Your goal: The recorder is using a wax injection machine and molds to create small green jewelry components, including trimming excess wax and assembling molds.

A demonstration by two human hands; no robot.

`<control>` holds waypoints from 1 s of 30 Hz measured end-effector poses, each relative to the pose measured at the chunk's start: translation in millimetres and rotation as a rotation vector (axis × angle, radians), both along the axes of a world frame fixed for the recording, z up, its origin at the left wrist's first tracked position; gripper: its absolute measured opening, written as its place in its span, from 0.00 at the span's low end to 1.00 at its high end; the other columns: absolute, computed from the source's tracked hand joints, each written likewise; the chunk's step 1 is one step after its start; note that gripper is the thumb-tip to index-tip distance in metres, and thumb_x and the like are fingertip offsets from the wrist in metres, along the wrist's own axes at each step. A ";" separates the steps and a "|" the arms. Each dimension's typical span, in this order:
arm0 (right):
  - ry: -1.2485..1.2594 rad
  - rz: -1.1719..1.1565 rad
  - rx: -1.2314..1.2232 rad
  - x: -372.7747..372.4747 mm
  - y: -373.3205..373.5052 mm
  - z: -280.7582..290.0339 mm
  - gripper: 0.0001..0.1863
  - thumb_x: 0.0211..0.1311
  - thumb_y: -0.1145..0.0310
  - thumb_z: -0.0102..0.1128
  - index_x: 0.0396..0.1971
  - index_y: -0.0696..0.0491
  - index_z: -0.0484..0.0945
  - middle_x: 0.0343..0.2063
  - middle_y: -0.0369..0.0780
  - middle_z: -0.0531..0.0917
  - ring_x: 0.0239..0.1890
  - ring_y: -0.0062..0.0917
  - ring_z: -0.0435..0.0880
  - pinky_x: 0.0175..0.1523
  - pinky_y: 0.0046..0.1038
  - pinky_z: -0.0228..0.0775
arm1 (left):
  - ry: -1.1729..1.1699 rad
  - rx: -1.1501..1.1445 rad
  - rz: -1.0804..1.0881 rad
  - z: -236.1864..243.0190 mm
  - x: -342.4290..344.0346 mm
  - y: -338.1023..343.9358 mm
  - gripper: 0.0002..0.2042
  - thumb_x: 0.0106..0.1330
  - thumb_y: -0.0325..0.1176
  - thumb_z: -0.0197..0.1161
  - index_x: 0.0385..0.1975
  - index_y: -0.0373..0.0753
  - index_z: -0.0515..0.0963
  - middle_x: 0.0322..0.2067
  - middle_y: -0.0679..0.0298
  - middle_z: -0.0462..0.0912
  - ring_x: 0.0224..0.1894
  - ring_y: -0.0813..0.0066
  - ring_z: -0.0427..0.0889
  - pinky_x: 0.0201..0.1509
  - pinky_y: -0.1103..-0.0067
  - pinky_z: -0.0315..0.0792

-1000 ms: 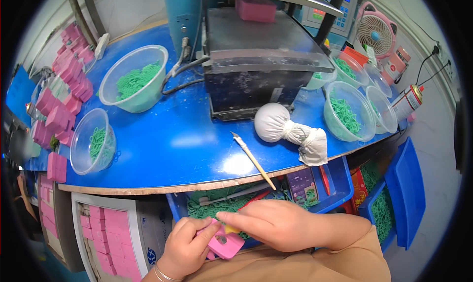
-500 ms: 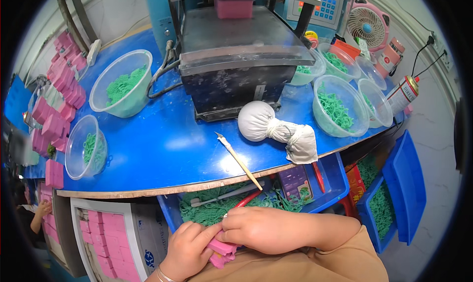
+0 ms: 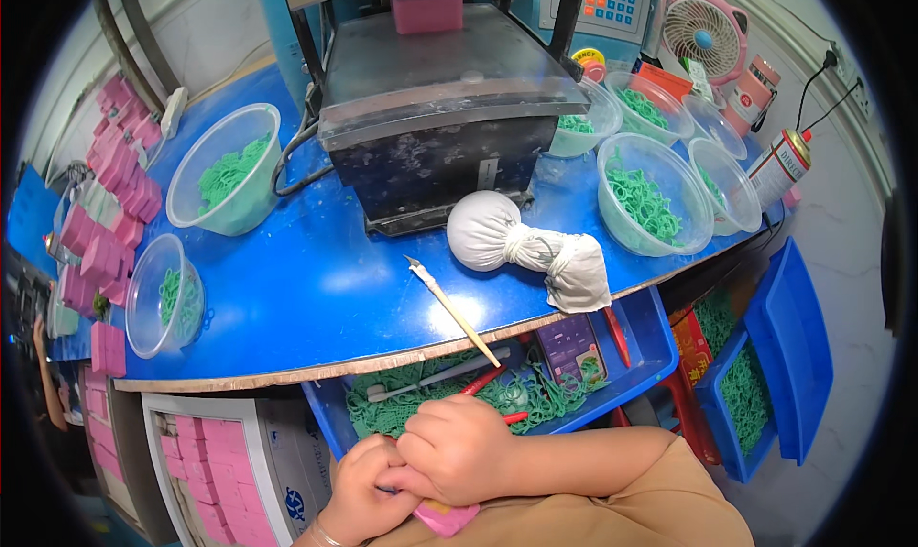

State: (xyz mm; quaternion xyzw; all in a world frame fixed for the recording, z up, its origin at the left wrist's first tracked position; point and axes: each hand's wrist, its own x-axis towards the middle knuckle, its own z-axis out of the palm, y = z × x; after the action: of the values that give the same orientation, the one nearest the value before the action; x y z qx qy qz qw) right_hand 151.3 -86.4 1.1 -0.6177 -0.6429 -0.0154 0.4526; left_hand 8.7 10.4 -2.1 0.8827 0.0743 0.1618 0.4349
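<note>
Near my lap, low in the view, both hands are closed together round a pink rubber block [image 3: 447,519]. My right hand [image 3: 457,447] lies over its top with the fingers curled down. From the left, my left hand [image 3: 368,490] grips it, with its fingers partly under the right. Only the block's lower end shows, with a small yellow patch on it. Just beyond my hands is a blue drawer tray [image 3: 626,361] holding green stringy rings [image 3: 397,408], a white toothbrush-like stick [image 3: 430,379], red-handled tools [image 3: 483,382] and a phone-like purple item [image 3: 571,348].
On the blue table [image 3: 316,308] are a craft knife [image 3: 449,308], a white tied cloth bag [image 3: 483,231] and a dark press machine [image 3: 440,164]. Clear bowls [image 3: 229,169] hold green pieces. Pink blocks fill a white-framed box [image 3: 210,461]. At far left, another person's arm [image 3: 48,380] shows.
My right hand has closed into a tighter curl over the pink block, and less of the block shows. My view has shifted slightly, so the table things sit differently in it.
</note>
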 end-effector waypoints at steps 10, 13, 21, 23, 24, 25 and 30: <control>0.527 0.221 -0.003 7.4 9.5 -2.8 0.19 0.46 0.55 0.67 0.19 0.54 0.72 0.17 0.38 0.69 0.20 0.34 0.71 0.26 0.34 0.62 | 0.077 -0.913 0.223 -0.3 1.7 -7.9 0.15 0.46 0.29 0.73 0.31 0.35 0.75 0.23 0.61 0.72 0.26 0.70 0.72 0.30 0.80 0.66; 0.322 0.122 0.018 11.1 4.1 -0.1 0.18 0.44 0.58 0.70 0.20 0.55 0.71 0.18 0.39 0.69 0.21 0.33 0.71 0.25 0.32 0.61 | 0.080 -0.578 0.172 -0.6 1.2 -1.4 0.13 0.50 0.31 0.71 0.30 0.34 0.74 0.24 0.61 0.72 0.26 0.71 0.70 0.30 0.80 0.65; 0.538 0.232 -0.171 13.4 -0.5 0.5 0.12 0.52 0.64 0.61 0.31 0.56 0.71 0.27 0.42 0.72 0.30 0.35 0.74 0.34 0.33 0.66 | -0.197 -0.672 0.363 -6.5 -1.3 -6.0 0.10 0.55 0.26 0.64 0.34 0.33 0.71 0.34 0.59 0.70 0.35 0.73 0.70 0.40 0.80 0.66; 0.615 0.243 -0.155 12.7 0.7 -1.8 0.11 0.53 0.67 0.60 0.34 0.55 0.71 0.29 0.42 0.72 0.31 0.36 0.74 0.35 0.33 0.67 | -0.245 -0.761 0.394 -7.2 -2.5 -6.2 0.12 0.54 0.24 0.64 0.36 0.33 0.71 0.37 0.58 0.70 0.38 0.73 0.70 0.44 0.79 0.66; 0.469 0.266 -0.123 12.3 0.0 -3.0 0.12 0.53 0.70 0.59 0.37 0.55 0.70 0.30 0.42 0.72 0.32 0.36 0.74 0.36 0.33 0.67 | -0.278 -0.756 0.363 -7.1 -3.6 -4.9 0.12 0.54 0.24 0.64 0.36 0.33 0.71 0.37 0.58 0.70 0.38 0.73 0.70 0.44 0.79 0.66; 0.344 0.277 -0.076 12.1 -0.8 -4.1 0.14 0.52 0.72 0.58 0.40 0.56 0.70 0.32 0.43 0.72 0.33 0.37 0.75 0.37 0.33 0.67 | -0.251 -0.634 0.323 -6.2 -5.2 -3.8 0.12 0.53 0.23 0.64 0.37 0.33 0.72 0.37 0.59 0.70 0.39 0.72 0.70 0.45 0.79 0.66; 0.348 0.269 -0.133 5.9 -6.3 -7.8 0.14 0.53 0.72 0.60 0.41 0.56 0.71 0.32 0.42 0.74 0.32 0.35 0.75 0.37 0.31 0.68 | -0.306 -0.511 0.185 -3.1 -6.7 4.4 0.15 0.50 0.22 0.66 0.39 0.35 0.74 0.39 0.58 0.70 0.40 0.71 0.70 0.47 0.76 0.67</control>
State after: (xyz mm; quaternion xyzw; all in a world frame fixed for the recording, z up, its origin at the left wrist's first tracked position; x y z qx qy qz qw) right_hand 157.1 -92.7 -6.6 -0.5482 -0.6315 0.1942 0.5128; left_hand 2.1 14.8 -5.2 0.6997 0.1263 0.3078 0.6323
